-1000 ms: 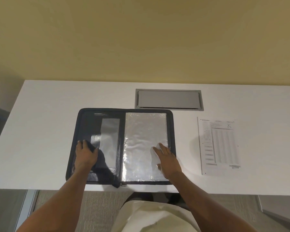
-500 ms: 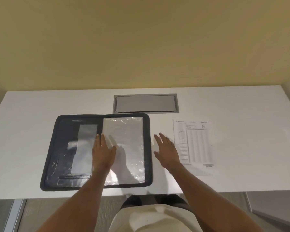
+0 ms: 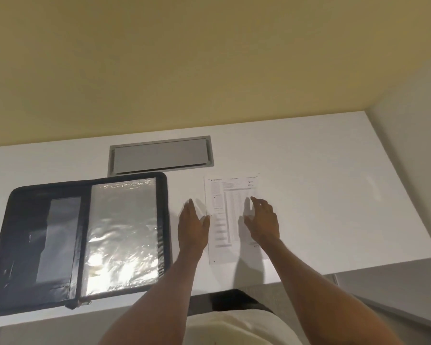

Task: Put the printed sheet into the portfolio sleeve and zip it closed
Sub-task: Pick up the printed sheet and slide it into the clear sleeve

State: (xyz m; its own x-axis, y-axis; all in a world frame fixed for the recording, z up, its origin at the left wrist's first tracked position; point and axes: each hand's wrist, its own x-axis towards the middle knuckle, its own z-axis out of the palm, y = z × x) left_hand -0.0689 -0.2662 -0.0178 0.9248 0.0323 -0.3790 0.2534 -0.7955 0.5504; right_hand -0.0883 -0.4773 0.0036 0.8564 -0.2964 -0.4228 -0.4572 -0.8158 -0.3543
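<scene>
The dark zip portfolio lies open and flat at the left of the white table. Its right half shows a shiny clear plastic sleeve. The printed sheet, white with a table of small text, lies flat to the right of the portfolio. My left hand is spread flat between portfolio and sheet, its thumb at the sheet's left edge. My right hand hovers over the sheet's right half with fingers apart. Neither hand holds anything.
A grey metal cable hatch is set into the white table behind the portfolio. The table's right edge and front edge are near the sheet. A yellow wall rises behind the table.
Both hands left the portfolio and moved right to the printed sheet. The view swung right, so the portfolio now sits further left.
</scene>
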